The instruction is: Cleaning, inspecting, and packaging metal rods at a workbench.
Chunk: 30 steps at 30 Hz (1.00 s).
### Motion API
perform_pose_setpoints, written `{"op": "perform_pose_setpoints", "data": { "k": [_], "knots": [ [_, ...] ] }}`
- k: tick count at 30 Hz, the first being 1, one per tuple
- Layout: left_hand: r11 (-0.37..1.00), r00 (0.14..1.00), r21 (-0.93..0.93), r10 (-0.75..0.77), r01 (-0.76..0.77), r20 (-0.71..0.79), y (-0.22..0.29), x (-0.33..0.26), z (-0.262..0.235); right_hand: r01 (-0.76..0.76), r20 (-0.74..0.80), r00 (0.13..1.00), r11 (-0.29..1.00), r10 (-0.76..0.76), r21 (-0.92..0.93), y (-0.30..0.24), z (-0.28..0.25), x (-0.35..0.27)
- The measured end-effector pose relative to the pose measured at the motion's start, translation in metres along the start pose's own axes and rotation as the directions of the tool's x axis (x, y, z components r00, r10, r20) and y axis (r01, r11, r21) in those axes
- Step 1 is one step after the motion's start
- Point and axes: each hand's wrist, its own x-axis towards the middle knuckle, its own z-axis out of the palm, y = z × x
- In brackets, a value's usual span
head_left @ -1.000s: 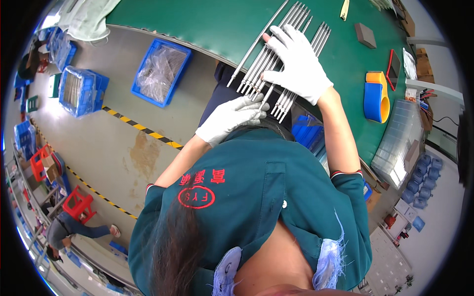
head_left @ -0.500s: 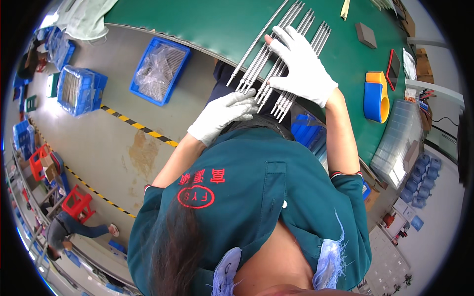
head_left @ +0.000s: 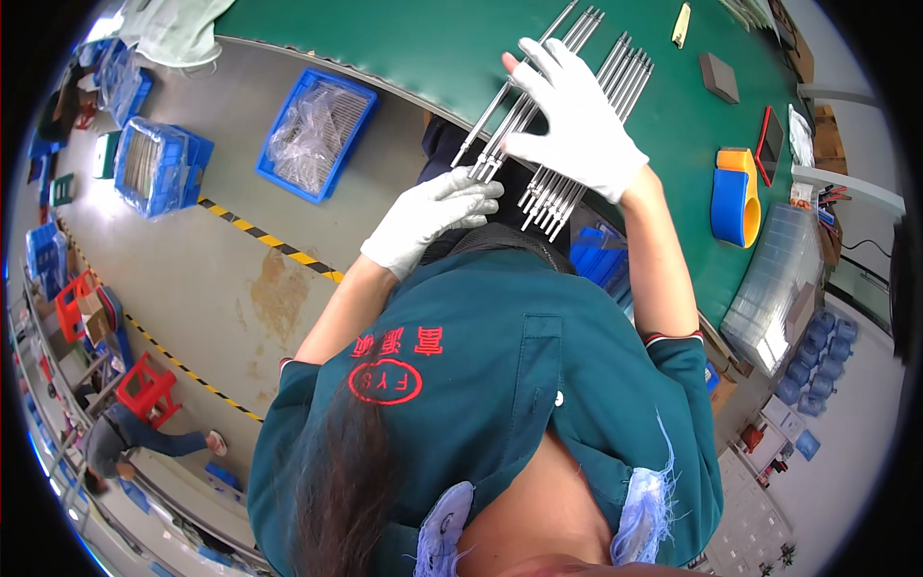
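Note:
Several thin silvery metal rods lie side by side over the front edge of the green table, their stepped ends jutting out towards my body. They form a right-hand bunch, a middle bunch and a single rod on the left. My right hand, in a white glove with one fingertip bare, is spread palm down over the rods, thumb out to the left. My left hand, gloved in white too, rests with stretched fingers beside the near ends of the middle bunch. Its fingertips seem to touch them.
On the green table lie a yellow-handled cutter, a grey block and a blue-and-orange tape dispenser. Blue crates stand on the floor at left, near striped floor tape. Another person is far left.
Some rods have moved right and now lie with the right-hand bunch, leaving a wider gap beside the middle bunch. My right hand has risen slightly; my left hand has hardly moved.

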Motion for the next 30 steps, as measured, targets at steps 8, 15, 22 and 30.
{"op": "perform_pose_setpoints", "data": {
  "k": [8,15,22,30],
  "knots": [
    [1.0,1.0,0.009,0.006,-0.006,-0.001,0.002,-0.001,0.002,0.019,-0.028,0.999,0.988,-0.023,-0.153,0.003,0.012,0.004],
    [1.0,1.0,0.025,-0.012,0.011,0.027,0.001,0.003,0.0,-0.019,0.08,0.996,0.996,0.026,-0.091,0.006,-0.002,-0.008],
    [0.999,0.999,0.035,-0.023,0.021,0.046,0.0,0.003,0.0,-0.042,0.089,0.995,0.995,0.05,-0.095,0.009,-0.002,-0.016],
    [0.998,0.998,0.057,-0.015,0.012,0.065,-0.004,0.004,-0.001,0.004,0.113,0.994,0.997,0.004,-0.071,0.01,-0.009,-0.017]
  ]
}}
